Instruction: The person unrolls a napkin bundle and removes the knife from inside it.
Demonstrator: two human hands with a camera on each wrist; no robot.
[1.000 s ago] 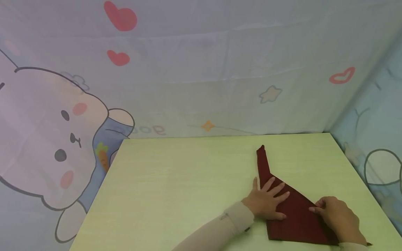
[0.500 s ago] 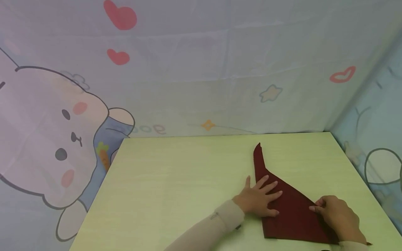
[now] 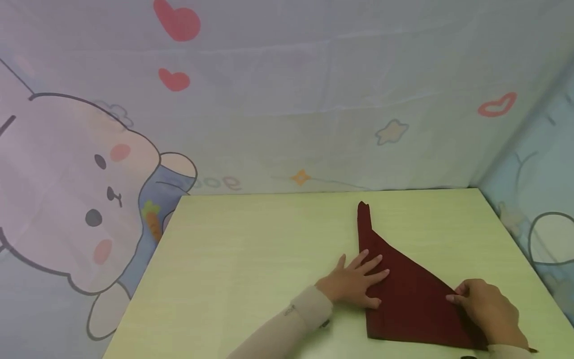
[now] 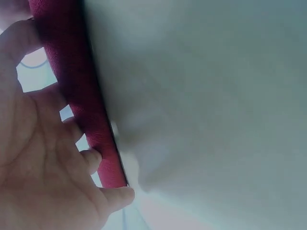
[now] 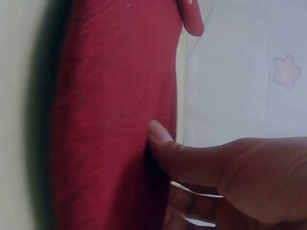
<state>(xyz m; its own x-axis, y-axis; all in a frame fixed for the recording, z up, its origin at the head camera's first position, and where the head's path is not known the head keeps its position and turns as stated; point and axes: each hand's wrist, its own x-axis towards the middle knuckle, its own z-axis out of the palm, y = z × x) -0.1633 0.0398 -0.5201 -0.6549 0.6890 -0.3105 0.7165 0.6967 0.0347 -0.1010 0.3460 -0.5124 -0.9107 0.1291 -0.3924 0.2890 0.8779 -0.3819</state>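
A dark red piece of cloth (image 3: 412, 294) lies on the table near its right side, with a slanted upper edge. From its upper left corner a narrow strip (image 3: 364, 217) sticks out toward the back. My left hand (image 3: 352, 284) rests on the left edge of the cloth with its fingers spread and straight; the left wrist view also shows the fingers along the red fabric (image 4: 76, 91). At the slanted edge on the right, my right hand (image 3: 489, 309) pinches the cloth between thumb and fingers. Up close, the thumb (image 5: 165, 148) presses on the fabric.
The pale yellow-green table (image 3: 251, 249) extends to the left of the cloth. Behind it hangs a printed curtain (image 3: 278, 99) with hearts and a cartoon animal, and another printed sheet (image 3: 551, 199) closes off the right side.
My left hand has slid left, and the cloth's left edge and narrow strip have shifted left with it. The right hand keeps its pinch at nearly the same spot.
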